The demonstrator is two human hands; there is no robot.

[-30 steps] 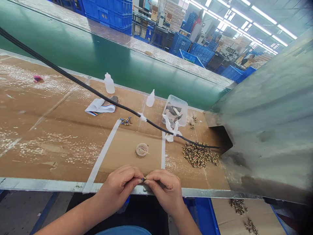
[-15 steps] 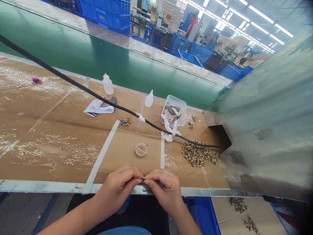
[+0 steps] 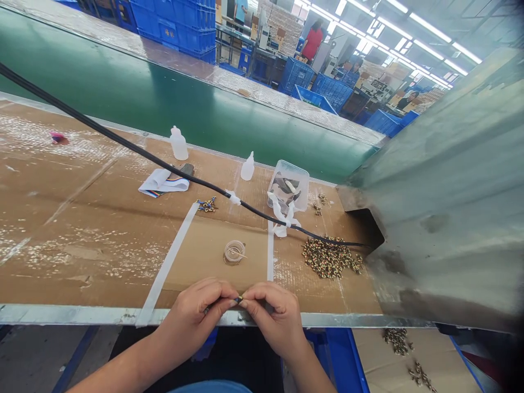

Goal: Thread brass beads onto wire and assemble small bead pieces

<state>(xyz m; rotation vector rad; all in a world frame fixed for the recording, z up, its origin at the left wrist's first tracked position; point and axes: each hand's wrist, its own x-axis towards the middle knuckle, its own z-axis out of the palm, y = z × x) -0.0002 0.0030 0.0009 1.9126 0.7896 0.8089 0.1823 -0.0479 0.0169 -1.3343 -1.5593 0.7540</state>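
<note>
A tiny dark-and-yellow part (image 3: 239, 299) is pinched between the fingertips of both hands, just above the bench's front edge. My left hand (image 3: 200, 308) holds its left end with thumb and forefinger; my right hand (image 3: 276, 311) grips the other end the same way. Fingers cover most of the part, so its exact kind cannot be made out. Ahead of the hands sits a small round clear tub (image 3: 234, 251) with a thin stick across it. A heap of similar small parts (image 3: 331, 257) lies to the right, and a small blue-and-yellow cluster (image 3: 207, 204) farther back.
A black cable (image 3: 123, 143) crosses over the cardboard-covered bench. Behind it stand two white squeeze bottles (image 3: 179, 144) and a clear plastic box (image 3: 289, 184). A metal panel (image 3: 442, 218) rises at the right. Beyond the bench runs a green conveyor belt (image 3: 164, 93).
Both hands keep their pinch on the small part, almost unmoved. The camera view has shifted slightly. A distant person in red stands more in sight.
</note>
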